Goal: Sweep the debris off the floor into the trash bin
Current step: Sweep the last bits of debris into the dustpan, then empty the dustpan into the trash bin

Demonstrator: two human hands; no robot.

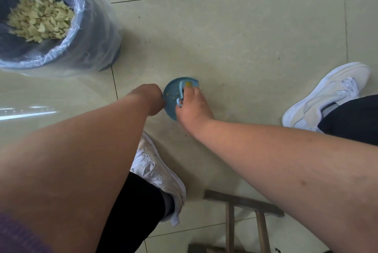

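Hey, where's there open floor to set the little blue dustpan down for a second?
Bare tile lies ahead of the blue dustpan, between the trash bin and the right shoe. Near you it is crowded: the left shoe, wooden stool, left hand and right hand.

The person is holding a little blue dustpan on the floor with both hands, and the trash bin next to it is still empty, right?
Not quite. The trash bin is not empty: the head view shows a pile of pale yellowish scraps inside its plastic liner. The rest holds: the left hand and right hand are both at the little blue dustpan on the floor.
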